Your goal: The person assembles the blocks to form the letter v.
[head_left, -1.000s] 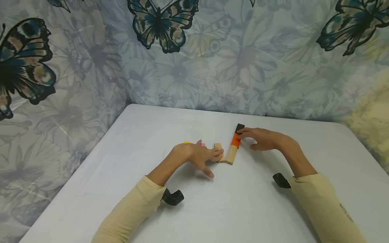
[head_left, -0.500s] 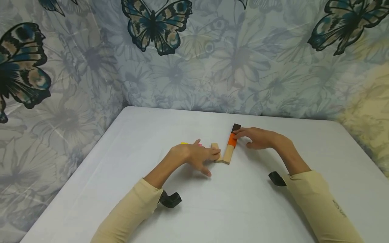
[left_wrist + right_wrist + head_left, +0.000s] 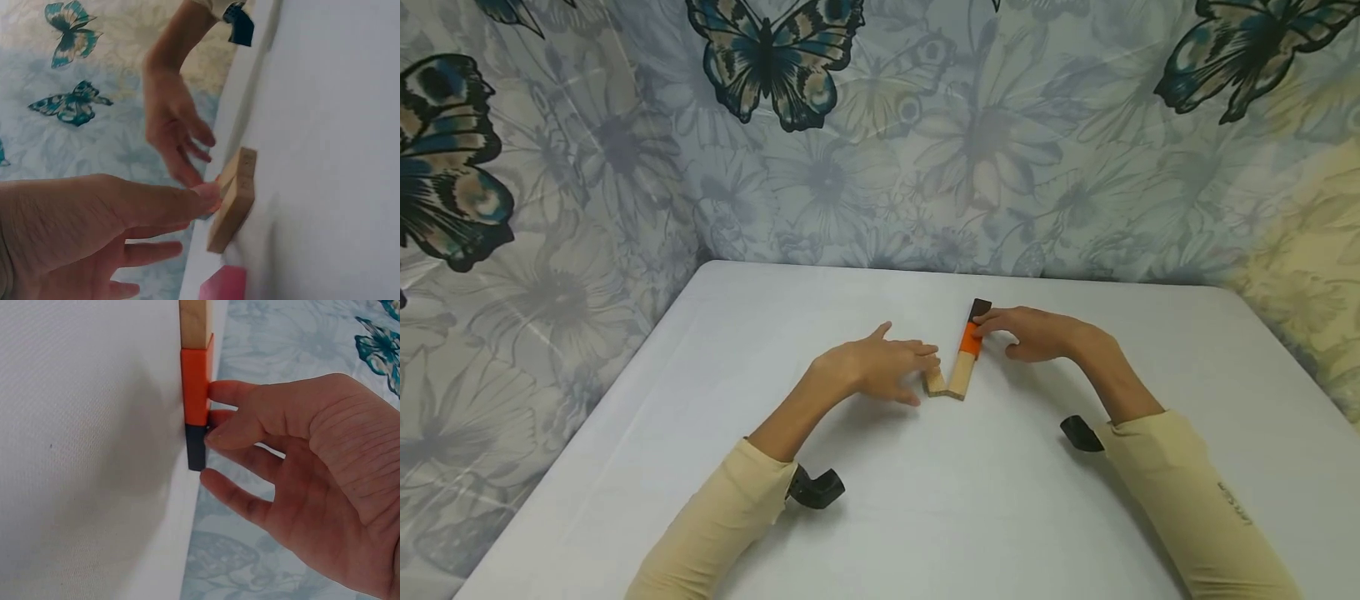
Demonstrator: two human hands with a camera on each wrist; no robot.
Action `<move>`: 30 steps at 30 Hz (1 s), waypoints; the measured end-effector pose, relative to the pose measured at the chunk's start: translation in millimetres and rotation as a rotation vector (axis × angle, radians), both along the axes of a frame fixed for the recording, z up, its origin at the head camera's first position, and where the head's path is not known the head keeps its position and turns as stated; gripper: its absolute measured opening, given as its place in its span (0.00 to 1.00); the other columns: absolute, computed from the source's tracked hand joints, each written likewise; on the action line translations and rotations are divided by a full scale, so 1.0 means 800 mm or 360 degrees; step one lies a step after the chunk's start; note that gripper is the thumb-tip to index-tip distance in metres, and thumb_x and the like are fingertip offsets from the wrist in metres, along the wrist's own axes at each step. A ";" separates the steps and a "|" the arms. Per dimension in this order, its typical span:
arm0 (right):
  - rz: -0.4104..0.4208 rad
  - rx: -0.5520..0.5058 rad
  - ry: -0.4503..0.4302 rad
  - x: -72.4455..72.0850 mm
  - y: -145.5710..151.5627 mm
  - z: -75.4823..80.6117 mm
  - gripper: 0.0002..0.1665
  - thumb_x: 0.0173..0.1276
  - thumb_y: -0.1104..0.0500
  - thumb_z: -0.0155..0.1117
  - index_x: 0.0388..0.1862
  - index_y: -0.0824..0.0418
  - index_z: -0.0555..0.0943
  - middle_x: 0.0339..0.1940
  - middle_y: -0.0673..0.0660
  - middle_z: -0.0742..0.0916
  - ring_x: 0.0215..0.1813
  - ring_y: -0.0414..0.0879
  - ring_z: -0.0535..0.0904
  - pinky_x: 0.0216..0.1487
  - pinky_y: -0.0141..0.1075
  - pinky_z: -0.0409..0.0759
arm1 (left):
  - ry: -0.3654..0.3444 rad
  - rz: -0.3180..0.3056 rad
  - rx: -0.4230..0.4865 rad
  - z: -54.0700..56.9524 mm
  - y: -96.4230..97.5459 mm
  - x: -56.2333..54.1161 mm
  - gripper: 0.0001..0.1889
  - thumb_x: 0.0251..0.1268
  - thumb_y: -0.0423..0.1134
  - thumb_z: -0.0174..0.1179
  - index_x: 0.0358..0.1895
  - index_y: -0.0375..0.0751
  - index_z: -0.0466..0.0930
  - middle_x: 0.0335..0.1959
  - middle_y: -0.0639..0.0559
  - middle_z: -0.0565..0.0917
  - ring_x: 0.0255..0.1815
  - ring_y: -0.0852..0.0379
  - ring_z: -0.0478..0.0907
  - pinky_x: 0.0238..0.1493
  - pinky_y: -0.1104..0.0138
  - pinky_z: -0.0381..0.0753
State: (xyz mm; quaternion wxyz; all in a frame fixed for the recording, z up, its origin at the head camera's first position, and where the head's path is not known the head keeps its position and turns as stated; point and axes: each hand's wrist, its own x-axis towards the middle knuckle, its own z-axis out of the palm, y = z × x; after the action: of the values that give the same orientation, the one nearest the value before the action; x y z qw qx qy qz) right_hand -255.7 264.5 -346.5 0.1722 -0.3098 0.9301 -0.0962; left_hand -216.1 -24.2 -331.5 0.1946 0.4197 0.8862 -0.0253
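Observation:
Three blocks lie end to end on the table in a slanted row: plain wood [image 3: 960, 377], orange [image 3: 969, 340] and black [image 3: 980, 309]. A second plain wood block [image 3: 934, 384] leans away to the left, its near end meeting the row in a narrow V. Over this block reaches my left hand [image 3: 876, 367], fingers extended and covering its far part. My right hand [image 3: 1041, 335] is at the row's right side. In the right wrist view its fingertips touch the orange block [image 3: 195, 387] and the black block [image 3: 196, 447]. A pink block [image 3: 225, 284] shows below the wood blocks in the left wrist view.
The white table [image 3: 925, 517] runs back to a butterfly-printed cloth wall [image 3: 850, 200]. Black devices project beneath both cuffs, the left device [image 3: 817, 489] and the right device [image 3: 1082, 434], low over the tabletop.
My left hand has shifted, its thumb drawn in toward the fingers, and now hides the yellow and pink pieces in the head view. My right hand stays at the orange and black blocks.

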 end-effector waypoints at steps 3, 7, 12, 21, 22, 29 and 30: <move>0.0010 -0.0001 -0.0006 0.000 -0.002 0.000 0.33 0.67 0.75 0.57 0.71 0.63 0.78 0.80 0.67 0.74 0.81 0.71 0.65 0.78 0.66 0.67 | 0.0025 0.0077 0.0072 0.009 -0.015 -0.006 0.34 0.76 0.52 0.63 0.81 0.54 0.65 0.85 0.56 0.62 0.87 0.55 0.57 0.88 0.41 0.41; 0.0018 -0.0003 0.0002 0.000 -0.004 -0.001 0.33 0.66 0.75 0.57 0.71 0.64 0.78 0.79 0.67 0.74 0.80 0.71 0.65 0.78 0.66 0.66 | 0.0006 0.0142 0.0202 0.016 -0.038 -0.018 0.29 0.74 0.44 0.65 0.76 0.49 0.73 0.79 0.53 0.73 0.82 0.53 0.66 0.88 0.43 0.46; 0.0025 -0.0009 0.0003 0.000 -0.006 0.000 0.33 0.66 0.75 0.57 0.71 0.64 0.78 0.79 0.67 0.74 0.80 0.71 0.65 0.78 0.66 0.66 | -0.0076 0.0214 0.0301 0.009 -0.060 -0.032 0.23 0.70 0.38 0.64 0.68 0.49 0.77 0.67 0.51 0.81 0.70 0.48 0.78 0.77 0.49 0.72; 0.0011 -0.0022 0.0015 0.001 -0.003 0.006 0.32 0.65 0.74 0.57 0.70 0.64 0.79 0.79 0.67 0.75 0.80 0.71 0.66 0.77 0.66 0.68 | -0.0160 0.0169 0.0296 -0.017 -0.054 -0.045 0.25 0.65 0.48 0.73 0.63 0.53 0.78 0.57 0.53 0.78 0.55 0.54 0.77 0.62 0.55 0.80; 0.0011 -0.0023 0.0011 0.001 -0.004 0.005 0.32 0.66 0.74 0.57 0.70 0.64 0.79 0.79 0.67 0.74 0.80 0.71 0.66 0.77 0.66 0.68 | -0.0157 0.0168 0.0292 -0.019 -0.053 -0.045 0.24 0.64 0.48 0.74 0.61 0.53 0.78 0.56 0.53 0.78 0.53 0.54 0.77 0.60 0.56 0.80; 0.0012 -0.0005 0.0004 0.003 -0.002 0.001 0.31 0.67 0.72 0.60 0.70 0.63 0.79 0.79 0.67 0.74 0.80 0.72 0.66 0.76 0.66 0.68 | -0.0123 0.0120 0.0317 -0.029 -0.048 -0.046 0.20 0.65 0.46 0.73 0.57 0.50 0.80 0.50 0.53 0.78 0.50 0.56 0.75 0.55 0.61 0.78; 0.0009 -0.0010 0.0002 0.003 -0.001 0.001 0.31 0.67 0.72 0.60 0.70 0.63 0.79 0.79 0.67 0.74 0.79 0.72 0.66 0.76 0.66 0.68 | -0.0112 0.0114 0.0318 -0.029 -0.047 -0.046 0.20 0.64 0.46 0.73 0.56 0.49 0.80 0.50 0.53 0.78 0.49 0.56 0.75 0.55 0.61 0.78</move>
State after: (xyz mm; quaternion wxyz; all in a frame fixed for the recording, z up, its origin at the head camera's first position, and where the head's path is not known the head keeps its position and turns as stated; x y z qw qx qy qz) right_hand -253.5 263.8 -345.4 0.1707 -0.3132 0.9290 -0.0985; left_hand -252.5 -61.4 -354.7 0.1835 0.4056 0.8914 0.0849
